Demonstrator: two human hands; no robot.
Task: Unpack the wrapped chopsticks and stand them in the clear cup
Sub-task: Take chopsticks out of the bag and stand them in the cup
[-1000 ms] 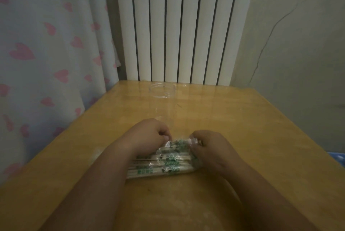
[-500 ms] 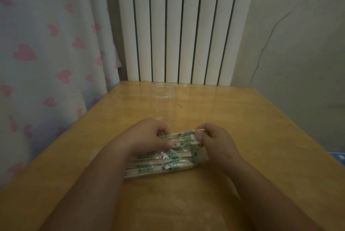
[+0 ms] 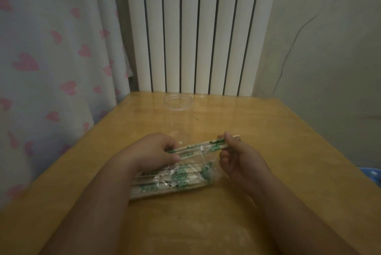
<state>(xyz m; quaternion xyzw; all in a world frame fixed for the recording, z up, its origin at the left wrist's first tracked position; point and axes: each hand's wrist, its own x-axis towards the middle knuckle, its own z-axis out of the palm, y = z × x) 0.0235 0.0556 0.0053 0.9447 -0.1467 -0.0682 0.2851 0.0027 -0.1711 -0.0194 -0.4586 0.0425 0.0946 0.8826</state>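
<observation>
Chopsticks [image 3: 198,148] in one green-printed wrapper are held just above the table [image 3: 278,151], slanting up to the right. The left hand [image 3: 152,151] pinches the lower end between thumb and curled fingers; the right hand [image 3: 241,157] pinches the upper end, a bare wooden tip poking past its fingers. One bundle [image 3: 175,179] of wrapped pairs lies flat beneath them in loose clear film, its left end hidden under the left wrist; how many pairs it holds I cannot count. One clear cup [image 3: 178,103] stands upright just beyond the left hand's knuckles, near the far edge. That edge meets the radiator [image 3: 195,28]; the left edge runs along the heart-print curtain [image 3: 51,48]; the right edge stands apart from the wall [image 3: 329,48]. Bare wood lies right of the cup and in front of the bundle.
</observation>
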